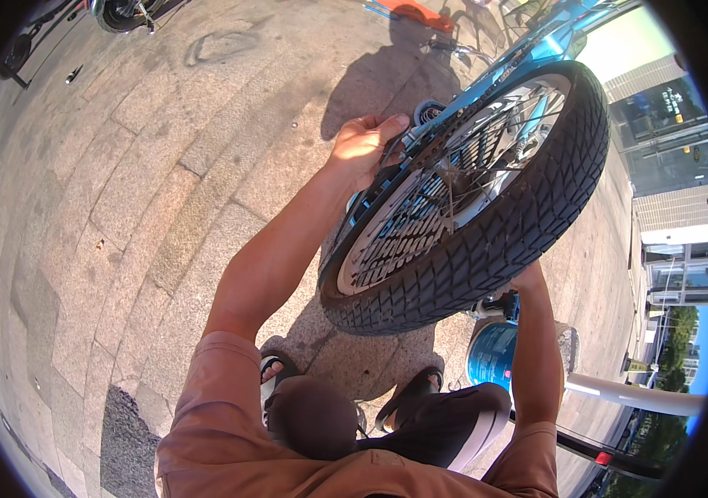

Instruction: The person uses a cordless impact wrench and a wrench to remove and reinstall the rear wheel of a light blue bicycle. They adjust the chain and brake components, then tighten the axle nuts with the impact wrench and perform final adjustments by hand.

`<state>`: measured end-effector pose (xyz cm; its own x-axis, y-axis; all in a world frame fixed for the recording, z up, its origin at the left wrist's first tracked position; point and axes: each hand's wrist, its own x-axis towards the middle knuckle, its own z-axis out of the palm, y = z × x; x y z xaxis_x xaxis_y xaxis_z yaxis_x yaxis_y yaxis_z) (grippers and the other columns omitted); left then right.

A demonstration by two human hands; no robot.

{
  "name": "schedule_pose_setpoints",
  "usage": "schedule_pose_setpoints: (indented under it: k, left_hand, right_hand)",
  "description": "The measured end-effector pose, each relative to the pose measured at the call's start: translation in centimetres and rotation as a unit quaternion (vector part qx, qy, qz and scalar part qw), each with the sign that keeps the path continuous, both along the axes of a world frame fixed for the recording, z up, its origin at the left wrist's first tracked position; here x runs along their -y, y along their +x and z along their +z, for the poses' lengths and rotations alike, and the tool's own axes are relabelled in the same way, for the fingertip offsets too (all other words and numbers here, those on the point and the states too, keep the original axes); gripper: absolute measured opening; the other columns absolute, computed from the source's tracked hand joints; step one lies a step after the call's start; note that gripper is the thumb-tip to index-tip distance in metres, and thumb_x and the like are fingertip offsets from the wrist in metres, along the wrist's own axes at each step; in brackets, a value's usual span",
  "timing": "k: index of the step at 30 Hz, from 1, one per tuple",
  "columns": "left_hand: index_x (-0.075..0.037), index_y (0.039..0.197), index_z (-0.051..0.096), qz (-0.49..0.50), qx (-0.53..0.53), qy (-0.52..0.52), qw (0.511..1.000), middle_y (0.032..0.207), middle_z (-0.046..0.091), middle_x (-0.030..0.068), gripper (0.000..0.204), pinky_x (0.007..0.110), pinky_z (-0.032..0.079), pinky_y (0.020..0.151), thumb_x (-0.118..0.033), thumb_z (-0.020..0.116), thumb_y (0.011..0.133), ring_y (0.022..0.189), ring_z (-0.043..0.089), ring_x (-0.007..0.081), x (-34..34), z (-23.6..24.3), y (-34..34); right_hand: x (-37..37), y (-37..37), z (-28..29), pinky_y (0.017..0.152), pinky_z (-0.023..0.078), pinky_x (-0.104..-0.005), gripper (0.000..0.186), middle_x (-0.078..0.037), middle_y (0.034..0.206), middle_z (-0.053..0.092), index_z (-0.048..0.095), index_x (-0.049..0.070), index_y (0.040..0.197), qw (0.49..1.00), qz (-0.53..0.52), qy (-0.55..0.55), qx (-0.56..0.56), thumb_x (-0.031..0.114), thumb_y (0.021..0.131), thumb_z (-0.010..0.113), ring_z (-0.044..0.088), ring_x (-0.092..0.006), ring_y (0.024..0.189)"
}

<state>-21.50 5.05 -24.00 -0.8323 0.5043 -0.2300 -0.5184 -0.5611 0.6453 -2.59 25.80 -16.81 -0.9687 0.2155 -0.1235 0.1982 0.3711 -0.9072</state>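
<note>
A light-blue bicycle (550,48) is tilted before me, its rear wheel (561,191) with a knobbly black tire, pale rim and spokes filling the middle of the view. My left hand (370,145) grips a dark part on the wheel's left side, beside the chain and blue frame, thumb on top. My right hand (521,275) is at the lower right of the tire, its fingers hidden behind it. Below that hand stands a blue bucket (487,353), partly covered by my forearm.
Stone paving (138,207) surrounds my sandaled feet. Another wheel (121,15) is at the top left. An orange object (428,18) lies at the top. A glass storefront (665,124) lines the right, and a pale horizontal bar (632,392) crosses low at the right.
</note>
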Motion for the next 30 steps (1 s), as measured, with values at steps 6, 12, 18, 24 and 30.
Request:
schedule_pose_setpoints:
  k: [6, 12, 18, 24, 30]
  left_hand:
    - [0.003, 0.093, 0.06, -0.037, -0.018, 0.022, 0.999, 0.082, 0.065, 0.0091, 0.016, 0.026, 0.051, 0.061, -0.011, 0.065, 0.087, 0.068, 0.062, 0.0141, 0.5, -0.2, -0.9]
    - [0.004, 0.102, 0.06, -0.102, -0.077, -0.009, 0.992, 0.091, 0.065, 0.0106, 0.025, 0.03, 0.049, 0.072, -0.018, 0.064, 0.088, 0.081, 0.061, 0.018, 1.4, 0.0, -1.6]
    - [0.001, 0.093, 0.062, -0.088, -0.109, -0.109, 0.984, 0.083, 0.064, 0.0069, 0.026, 0.024, 0.046, 0.062, -0.024, 0.068, 0.085, 0.072, 0.059, 0.0116, 1.5, 0.2, -1.7]
    - [0.001, 0.091, 0.063, -0.078, -0.126, -0.103, 0.984, 0.077, 0.064, 0.0049, 0.028, 0.021, 0.042, 0.055, -0.025, 0.07, 0.084, 0.065, 0.056, 0.0094, 1.4, 0.0, -2.0]
    - [0.006, 0.087, 0.064, -0.067, -0.134, -0.09, 0.985, 0.07, 0.063, 0.0062, 0.028, 0.019, 0.041, 0.046, -0.02, 0.071, 0.083, 0.054, 0.053, 0.0078, 1.6, 0.4, -1.8]
  right_hand:
    - [-0.1, -0.1, 0.0, 0.058, 0.042, -0.0247, 0.015, 0.001, 0.069, 0.058, 0.063, 0.001, 0.088, 1.0, -0.012, 0.008, 0.007, 0.008, 0.091, 0.05, 0.051, -0.0078, 0.062]
    - [-0.4, 0.2, 0.0, 0.068, 0.045, -0.0257, 0.016, -0.002, 0.084, 0.064, 0.064, 0.0, 0.098, 0.999, 0.013, 0.029, -0.008, 0.0, 0.088, 0.052, 0.056, -0.011, 0.075]
    - [-3.0, 0.2, -2.3, 0.093, 0.041, -0.0302, 0.028, -0.008, 0.112, 0.065, 0.062, -0.001, 0.111, 0.991, 0.043, 0.113, -0.055, 0.0, 0.083, 0.059, 0.055, -0.0199, 0.109]
    - [-6.1, 0.6, -4.2, 0.096, 0.04, -0.0318, 0.044, -0.01, 0.123, 0.059, 0.054, -0.002, 0.122, 0.983, 0.071, 0.171, 0.017, 0.006, 0.08, 0.065, 0.053, -0.0206, 0.113]
    - [-5.8, 1.0, -4.7, 0.096, 0.04, -0.0342, 0.051, -0.011, 0.122, 0.059, 0.055, -0.002, 0.12, 0.999, -0.002, 0.039, -0.019, 0.008, 0.073, 0.072, 0.053, -0.0213, 0.112]
